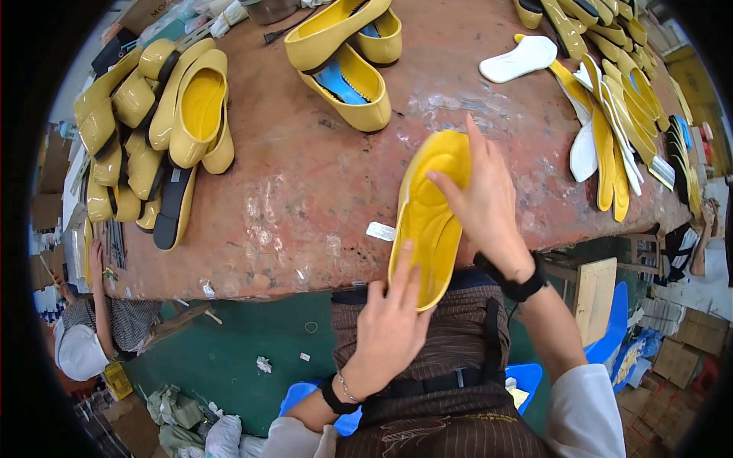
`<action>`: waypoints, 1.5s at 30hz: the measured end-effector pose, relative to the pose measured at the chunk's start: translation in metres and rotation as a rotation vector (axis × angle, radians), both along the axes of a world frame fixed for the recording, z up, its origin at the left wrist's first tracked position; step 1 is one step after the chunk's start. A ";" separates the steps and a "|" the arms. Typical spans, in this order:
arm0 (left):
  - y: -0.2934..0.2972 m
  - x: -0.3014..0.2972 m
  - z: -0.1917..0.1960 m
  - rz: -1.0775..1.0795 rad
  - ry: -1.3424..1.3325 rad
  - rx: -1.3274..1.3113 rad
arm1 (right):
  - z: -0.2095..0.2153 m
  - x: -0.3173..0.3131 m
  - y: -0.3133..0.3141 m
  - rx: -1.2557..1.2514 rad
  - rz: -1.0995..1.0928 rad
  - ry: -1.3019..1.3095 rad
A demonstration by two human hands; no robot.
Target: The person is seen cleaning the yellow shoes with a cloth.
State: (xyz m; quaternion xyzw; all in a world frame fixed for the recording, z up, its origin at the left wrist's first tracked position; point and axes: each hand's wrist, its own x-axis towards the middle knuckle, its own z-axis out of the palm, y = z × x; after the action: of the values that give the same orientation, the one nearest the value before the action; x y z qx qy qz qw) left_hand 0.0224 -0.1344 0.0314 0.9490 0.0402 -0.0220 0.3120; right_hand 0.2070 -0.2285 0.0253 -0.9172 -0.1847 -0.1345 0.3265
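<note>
A yellow flat shoe (426, 221) is held upright, opening toward me, above the near edge of the table, with a quilted yellow insole inside. My left hand (388, 328) grips its lower end, fingers reaching over the rim onto the insole. Along the shoe's right side, my right hand (486, 198) is closed round the upper part, the thumb lying over the opening and the index finger stretched past the tip. Its other fingers are partly hidden. A small white label (380, 230) lies on the table beside the shoe.
Glossy yellow shoes (200, 103) are heaped at the left; several more with blue inside (341, 80) stand ahead. Yellow and white insoles (603, 141) lie at the right near another shoe pile (592, 23). The worn reddish table (252, 191) curves toward me. A person (82, 347) sits at the left.
</note>
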 end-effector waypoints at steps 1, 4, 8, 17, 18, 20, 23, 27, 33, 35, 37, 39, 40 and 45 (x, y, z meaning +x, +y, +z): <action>-0.007 0.004 0.003 0.000 -0.003 0.000 | 0.008 0.000 -0.004 0.000 0.000 -0.003; -0.020 0.013 0.002 -0.048 0.000 0.207 | 0.031 -0.021 -0.020 0.086 0.401 0.244; -0.024 0.017 -0.006 -0.085 0.076 0.229 | 0.022 -0.086 -0.047 -0.173 0.476 0.313; -0.018 0.024 0.004 -0.098 0.099 0.238 | -0.009 -0.016 0.004 -0.411 0.453 0.261; -0.017 0.022 0.004 -0.087 0.101 0.239 | -0.004 -0.012 0.006 -0.467 0.499 0.434; -0.015 0.023 0.001 -0.097 0.085 0.212 | -0.020 -0.035 -0.005 -0.435 0.446 0.216; -0.019 0.020 -0.007 -0.114 0.070 0.219 | -0.025 -0.058 -0.013 -0.347 0.351 0.035; -0.016 0.023 0.001 -0.091 0.064 0.218 | -0.007 -0.025 0.005 -0.409 0.376 0.355; -0.017 0.018 -0.010 -0.093 0.068 0.193 | -0.016 -0.072 -0.013 -0.605 0.432 0.116; -0.017 0.020 -0.008 -0.071 0.027 0.167 | -0.015 -0.060 -0.010 -0.567 0.461 0.156; -0.015 0.022 -0.006 -0.074 0.020 0.165 | -0.016 -0.044 0.003 -0.459 0.430 0.152; -0.013 0.022 -0.008 -0.063 0.015 0.169 | -0.012 -0.039 0.010 -0.438 0.429 0.244; -0.014 0.021 -0.011 -0.070 0.030 0.147 | -0.017 -0.046 0.006 -0.440 0.431 0.240; -0.015 0.017 -0.007 -0.091 0.054 0.157 | -0.022 -0.036 0.010 -0.482 0.379 0.036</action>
State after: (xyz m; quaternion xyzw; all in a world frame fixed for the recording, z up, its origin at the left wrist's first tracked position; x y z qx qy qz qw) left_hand 0.0396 -0.1493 0.0246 0.9704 0.0068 -0.0584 0.2343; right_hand 0.1713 -0.2186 0.0030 -0.9197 -0.3731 -0.0073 0.1222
